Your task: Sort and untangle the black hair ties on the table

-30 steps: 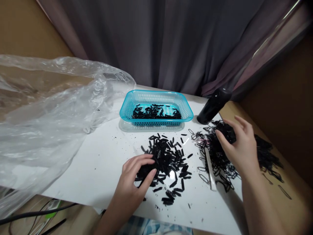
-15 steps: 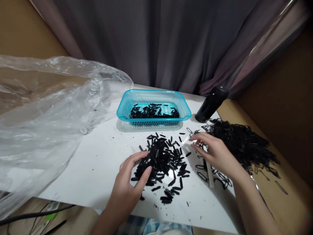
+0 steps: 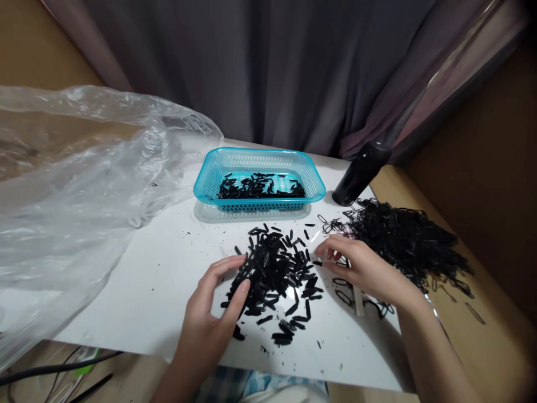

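Black pieces (image 3: pixel 266 266) piled mid-bench (image 3: pixel 138 313), nearer front edge. Left hand (image 3: pixel 206 314) cupped at pile's left side, thumb and fingers apart. Right hand (image 3: pixel 363 270) on the other side, fingers curled beside a loose piece; can't tell if they grip it. White strip (image 3: pixel 358 304) partly hidden under that hand. Tangled black loops (image 3: pixel 406 240) spill across right edge. Blue basket (image 3: pixel 260 160) by rear edge, more pieces inside. Black cylinder (image 3: pixel 359 174) toward rear right corner. Crumpled clear plastic (image 3: pixel 121 190) hides left rear corner.
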The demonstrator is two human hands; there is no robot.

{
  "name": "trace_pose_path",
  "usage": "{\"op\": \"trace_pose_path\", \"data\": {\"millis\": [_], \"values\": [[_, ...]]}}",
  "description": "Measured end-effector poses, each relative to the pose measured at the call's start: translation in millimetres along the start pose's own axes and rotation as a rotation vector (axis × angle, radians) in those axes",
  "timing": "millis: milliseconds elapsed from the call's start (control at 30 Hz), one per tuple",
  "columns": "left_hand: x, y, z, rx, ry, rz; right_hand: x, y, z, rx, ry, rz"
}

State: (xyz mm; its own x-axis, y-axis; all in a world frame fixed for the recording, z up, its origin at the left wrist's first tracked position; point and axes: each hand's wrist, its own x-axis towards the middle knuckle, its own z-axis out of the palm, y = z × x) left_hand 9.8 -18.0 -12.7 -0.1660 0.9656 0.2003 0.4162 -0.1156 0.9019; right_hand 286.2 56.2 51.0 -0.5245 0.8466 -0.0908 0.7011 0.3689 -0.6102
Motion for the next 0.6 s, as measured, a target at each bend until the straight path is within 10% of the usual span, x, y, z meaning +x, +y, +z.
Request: {"op": "trace_pose_path", "data": {"millis": [233,600], "values": [[-1.0,4.0,-2.0,-0.054,0.141,0.011,-3.6,-2.9,3.7,0.028,-0.253,0.062],[-1.6,8.4,-2.2,-0.11,0.205,-0.014,-0.8,-6.2,8.2,0.034,-0.262,0.098]]}}
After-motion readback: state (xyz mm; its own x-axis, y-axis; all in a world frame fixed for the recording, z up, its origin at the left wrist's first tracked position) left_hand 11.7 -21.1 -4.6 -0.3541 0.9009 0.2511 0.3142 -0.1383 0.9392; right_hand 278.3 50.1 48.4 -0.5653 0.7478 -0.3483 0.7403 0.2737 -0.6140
